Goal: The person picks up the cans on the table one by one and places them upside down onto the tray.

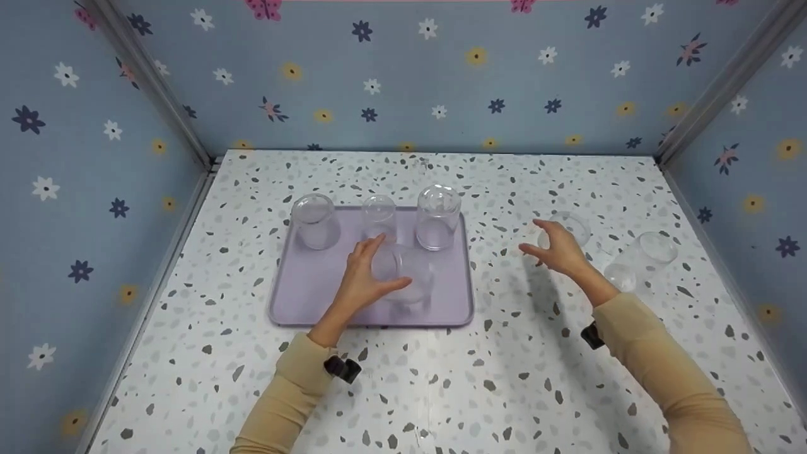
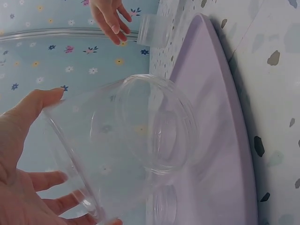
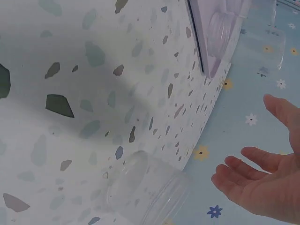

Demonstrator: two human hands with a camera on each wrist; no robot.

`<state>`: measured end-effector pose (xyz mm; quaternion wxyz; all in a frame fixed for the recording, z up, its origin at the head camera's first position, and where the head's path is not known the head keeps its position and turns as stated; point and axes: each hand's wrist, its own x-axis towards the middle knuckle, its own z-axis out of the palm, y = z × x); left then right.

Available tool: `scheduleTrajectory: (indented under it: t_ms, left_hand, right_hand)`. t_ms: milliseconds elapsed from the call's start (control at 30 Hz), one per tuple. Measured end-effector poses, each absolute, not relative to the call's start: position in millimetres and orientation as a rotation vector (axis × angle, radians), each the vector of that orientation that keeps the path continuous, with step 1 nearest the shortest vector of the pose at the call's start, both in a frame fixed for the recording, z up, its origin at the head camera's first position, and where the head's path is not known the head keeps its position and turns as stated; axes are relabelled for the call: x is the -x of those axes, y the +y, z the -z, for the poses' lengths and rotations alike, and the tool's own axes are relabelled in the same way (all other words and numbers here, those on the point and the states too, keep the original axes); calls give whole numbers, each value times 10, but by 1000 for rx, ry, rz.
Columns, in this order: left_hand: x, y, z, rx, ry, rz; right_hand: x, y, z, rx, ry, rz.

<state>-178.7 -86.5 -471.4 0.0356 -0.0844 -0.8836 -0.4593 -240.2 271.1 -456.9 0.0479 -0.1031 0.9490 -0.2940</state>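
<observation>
A: ok what's the left hand up to?

B: it's got a clear glass in its grip, thumb on one side and fingers round the other. Glass is over the front half of the purple tray, a bit right of the middle. Can't tell if its bottom touches the tray.

A: and the right hand?

B: nothing in it. Grip's wide, thumb well away from the fingers, near a second glass on the tabletop. The right wrist view shows a gap between them, so I'd call it not touching. There's a far glass further right too.

A: so which step is this?

B: my read is the placing step for the left glass. Three back glasses stand along the tray's far side.

A: and the next move calls for what?

B: imo, a level base and gentle contact before the left fingers loosen. For the right, lining that wide grip up round the second glass without knocking it. Clear stuff's easy to misjudge lol
</observation>
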Motion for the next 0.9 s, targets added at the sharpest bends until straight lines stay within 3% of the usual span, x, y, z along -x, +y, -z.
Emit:
scheduleTrajectory:
  t_ms: [900]
  left_hand:
    - [1854,-1341,4596,95,-2966,1149]
  right_hand:
    - [2782,2974,4607,105,2899,756]
